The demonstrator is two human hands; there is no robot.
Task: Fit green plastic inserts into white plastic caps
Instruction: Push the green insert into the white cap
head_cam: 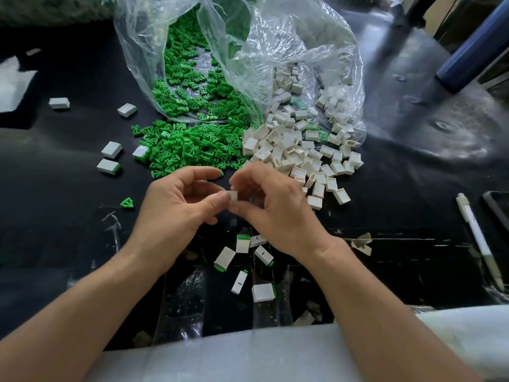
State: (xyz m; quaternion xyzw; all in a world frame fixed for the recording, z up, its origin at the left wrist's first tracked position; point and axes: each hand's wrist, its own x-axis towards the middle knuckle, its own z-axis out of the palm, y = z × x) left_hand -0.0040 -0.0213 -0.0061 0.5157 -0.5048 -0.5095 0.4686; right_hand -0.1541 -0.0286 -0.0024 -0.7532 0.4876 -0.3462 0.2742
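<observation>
While a few finished white plastic caps with green ends (109, 165) lie on the black tabletop (68, 216) at far left, the left hand (176, 205) curls thumb and forefinger onto one small white rectangular plastic cap (233, 196). Just beyond that hand, and nearer to it than to the other, spreads the heap of green ribbed plastic inserts (192, 144). The held cap sits between both hands, showing one squarish face; its long axis is unclear. The right hand (275, 213) pinches its other side. Any insert inside is hidden. Right of it lies the pile of empty white plastic caps (303, 158).
</observation>
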